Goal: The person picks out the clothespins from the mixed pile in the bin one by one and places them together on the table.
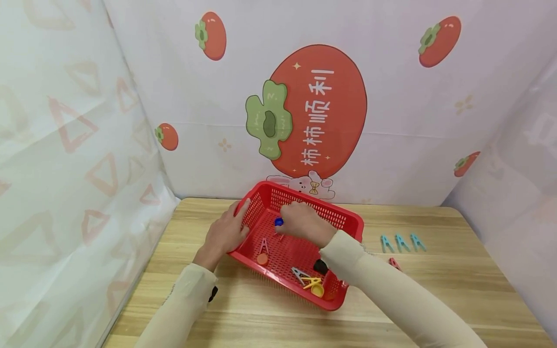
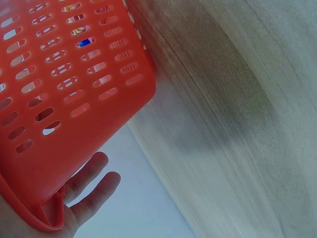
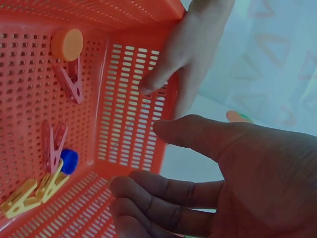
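A red plastic basket (image 1: 283, 285) with slotted walls stands on the table. My left hand (image 1: 226, 229) grips its left end rim, thumb on the inside and fingers outside in the left wrist view. Over the basket is my right hand (image 3: 233, 178), its fingers loosely bent and apart from the thumb, with nothing between them. Near it in the right wrist view lie a blue cap (image 3: 70, 161), a pink clothespin (image 3: 51, 148) and two yellow clothespins (image 3: 49, 184). Another pink clothespin (image 1: 264, 245) lies beside an orange cap (image 1: 262, 259).
Toward the basket's near right corner are a grey clothespin (image 1: 298, 275), a yellow clothespin (image 1: 311, 281), a yellow cap (image 1: 317, 290) and a black item (image 1: 320, 267). On the wooden table (image 1: 452, 290) at right lie three light-blue clothespins (image 1: 402, 243) and a red clothespin (image 1: 394, 263).
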`<act>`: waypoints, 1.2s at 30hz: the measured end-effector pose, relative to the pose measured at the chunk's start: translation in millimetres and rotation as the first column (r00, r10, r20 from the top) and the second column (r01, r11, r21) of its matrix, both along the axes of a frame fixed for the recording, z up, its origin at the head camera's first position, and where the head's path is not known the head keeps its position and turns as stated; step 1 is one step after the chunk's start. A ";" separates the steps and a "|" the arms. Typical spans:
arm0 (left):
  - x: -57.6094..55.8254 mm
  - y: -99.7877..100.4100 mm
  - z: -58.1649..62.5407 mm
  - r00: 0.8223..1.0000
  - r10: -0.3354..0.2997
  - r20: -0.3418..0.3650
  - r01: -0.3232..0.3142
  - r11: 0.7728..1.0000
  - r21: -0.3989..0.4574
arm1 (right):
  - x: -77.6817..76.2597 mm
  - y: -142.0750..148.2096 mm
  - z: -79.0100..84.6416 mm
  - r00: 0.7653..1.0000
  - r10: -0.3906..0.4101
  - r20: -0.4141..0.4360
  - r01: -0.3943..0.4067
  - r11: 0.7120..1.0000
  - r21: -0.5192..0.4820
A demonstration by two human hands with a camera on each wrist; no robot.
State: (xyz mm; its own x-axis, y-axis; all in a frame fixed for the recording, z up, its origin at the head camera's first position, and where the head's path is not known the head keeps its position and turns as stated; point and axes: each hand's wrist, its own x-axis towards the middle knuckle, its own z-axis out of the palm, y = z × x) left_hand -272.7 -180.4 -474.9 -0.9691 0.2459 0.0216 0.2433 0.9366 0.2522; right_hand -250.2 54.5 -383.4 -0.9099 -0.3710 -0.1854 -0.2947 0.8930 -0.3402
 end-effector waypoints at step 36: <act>0.5 -1.1 0.8 0.999 -0.030 -0.022 0.030 0.999 -0.010 | -7.1 -56.9 -40.3 0.996 0.056 0.070 -0.061 0.996 0.067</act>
